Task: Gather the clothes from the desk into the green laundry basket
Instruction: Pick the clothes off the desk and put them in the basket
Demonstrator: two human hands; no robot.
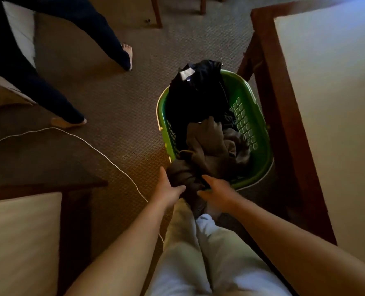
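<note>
Green laundry basket (260, 133) sits on carpet (117, 107), just beside the wooden desk (331, 103) at 3 o'clock. Basket contents: black garment (198, 92) at the 12 o'clock end, spilling over the rim w/ a white label showing; brown garment (207, 150) toward the 6 o'clock end. A dark brown-grey garment (183, 174) drapes over the 6 o'clock rim, hanging partly outside the basket.

Left hand (167, 189): fingers curled into the draped garment from 9 o'clock, gripping fabric. Right hand (218, 192): at the garment's 3 o'clock side, fingers partly open, touching fabric; firm hold cannot be confirmed.

Second person's legs (55, 60) at 10 o'clock. White cable (104, 153) crosses the carpet at 9 o'clock.
</note>
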